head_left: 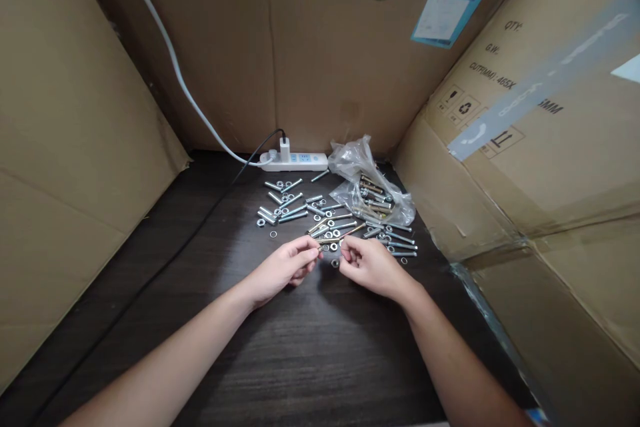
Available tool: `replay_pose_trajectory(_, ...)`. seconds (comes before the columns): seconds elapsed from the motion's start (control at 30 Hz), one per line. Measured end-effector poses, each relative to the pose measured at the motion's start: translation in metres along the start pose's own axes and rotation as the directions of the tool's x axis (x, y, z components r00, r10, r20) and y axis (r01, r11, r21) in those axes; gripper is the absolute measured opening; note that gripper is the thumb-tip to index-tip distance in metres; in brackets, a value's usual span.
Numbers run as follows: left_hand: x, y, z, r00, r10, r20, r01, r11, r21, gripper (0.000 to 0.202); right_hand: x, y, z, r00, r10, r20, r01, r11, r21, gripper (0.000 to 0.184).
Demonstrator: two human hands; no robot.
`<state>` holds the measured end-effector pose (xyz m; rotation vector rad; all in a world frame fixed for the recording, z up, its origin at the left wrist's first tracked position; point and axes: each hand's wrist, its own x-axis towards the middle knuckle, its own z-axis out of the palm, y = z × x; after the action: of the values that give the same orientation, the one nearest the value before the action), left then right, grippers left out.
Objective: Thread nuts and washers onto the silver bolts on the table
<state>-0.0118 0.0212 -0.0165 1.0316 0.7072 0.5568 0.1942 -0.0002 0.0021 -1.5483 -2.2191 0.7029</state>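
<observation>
Head: bolt (327,238) btwn hands, left (285,267) pinching.

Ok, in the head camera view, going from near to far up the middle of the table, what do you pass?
Left hand and right hand → scattered bolts and washers → white power strip → cardboard wall.

My dark wood tabletop (300,347) fills the lower frame; cardboard walls (75,113) rise left, top and right.
</observation>
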Motion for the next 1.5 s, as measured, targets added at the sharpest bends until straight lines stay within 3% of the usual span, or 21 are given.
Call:
replay_pose_trajectory(0.2,-0.001,0.002,0.004,1.0,0.02,-0.005,-0.018,0.979,0.204,0.026,-0.002,-0.019,0.011,0.952,-0.174,-0.253,0.202,0.975,0.088,0.008)
replay_pose_trajectory(0.4,-0.001,0.001,0.003,1.0,0.018,0.014,-0.02,0.984,0.178,0.025,-0.003,-0.017,0.014,0.936,-0.229,-0.266,0.27,0.954,0.128,0.007)
replay_pose_trajectory(0.63,-0.001,0.001,0.002,1.0,0.006,0.02,-0.006,1.0,0.001,0.027,-0.003,-0.015,0.011,0.927,-0.258,-0.272,0.303,0.943,0.139,0.01)
replay_pose_trajectory(0.7,-0.001,0.001,0.001,1.0,0.002,0.005,-0.002,1.0,-0.018,0.026,-0.003,-0.014,0.005,0.942,-0.233,-0.243,0.262,0.96,0.097,0.006)
replay_pose_trajectory(0.83,-0.002,0.002,0.0,1.0,-0.003,-0.009,0.003,0.999,-0.035,0.021,-0.004,-0.009,-0.006,0.99,-0.124,-0.071,0.119,0.99,-0.076,0.007)
replay_pose_trajectory(0.93,-0.001,0.001,0.0,1.0,-0.007,-0.001,0.007,0.999,-0.038,0.019,-0.005,-0.006,-0.005,0.997,-0.07,0.032,0.075,0.982,-0.173,0.012)
replay_pose_trajectory(1.1,-0.001,0.001,0.001,1.0,-0.014,0.002,0.014,1.0,-0.01,0.018,-0.003,-0.003,0.002,0.997,-0.042,0.065,0.056,0.97,-0.237,0.013)
replay_pose_trajectory(1.27,-0.002,0.002,0.002,1.0,-0.009,0.01,0.008,0.997,0.074,0.021,-0.002,-0.004,0.0,0.988,-0.129,-0.087,0.118,0.986,-0.119,0.015)
replay_pose_trajectory(1.4,-0.003,0.002,0.002,1.0,0.023,0.009,-0.024,0.98,0.196,0.023,-0.003,-0.011,0.003,0.934,-0.256,-0.249,0.278,0.959,0.054,0.019)
replay_pose_trajectory(1.5,-0.003,0.0,0.003,0.999,0.037,0.021,-0.04,0.973,0.226,0.023,-0.004,-0.014,0.007,0.914,-0.289,-0.285,0.332,0.937,0.114,0.021)
